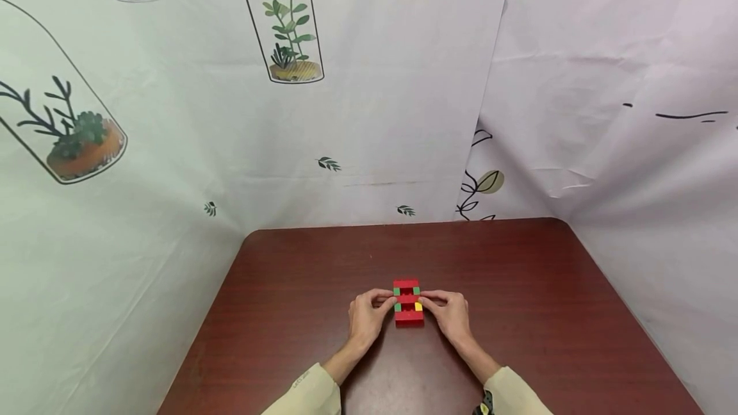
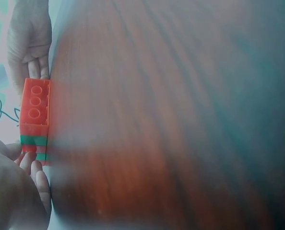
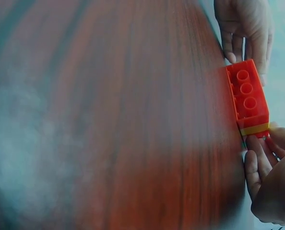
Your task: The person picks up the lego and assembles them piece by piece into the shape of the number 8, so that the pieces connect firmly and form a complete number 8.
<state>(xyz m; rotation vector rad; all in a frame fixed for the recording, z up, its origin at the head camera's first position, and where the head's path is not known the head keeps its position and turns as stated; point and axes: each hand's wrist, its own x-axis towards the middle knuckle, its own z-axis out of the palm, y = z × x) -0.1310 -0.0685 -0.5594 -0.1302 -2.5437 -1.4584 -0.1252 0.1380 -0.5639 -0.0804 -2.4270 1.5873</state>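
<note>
A small assembly of toy building bricks [image 1: 409, 319] lies on the table, with three red bars one behind another. Green bricks [image 1: 397, 307] join them on the left; on the right are a green one and a yellow brick [image 1: 418, 307]. My left hand [image 1: 366, 319] pinches the assembly's left side between thumb and fingers. From the other side, my right hand [image 1: 453, 317] pinches its right edge. Both wrist views show the nearest red brick [image 2: 35, 103] turned with its hollow underside and round tubes toward me. Fingertips partly hide the bricks behind it.
The dark reddish wooden table [image 1: 288, 287] has rounded far corners. White cloth [image 1: 380, 127] printed with plants hangs behind it and along both sides. Pale sleeves [image 1: 314, 392] cover the forearms, and a dark band [image 1: 485, 404] shows at the right wrist.
</note>
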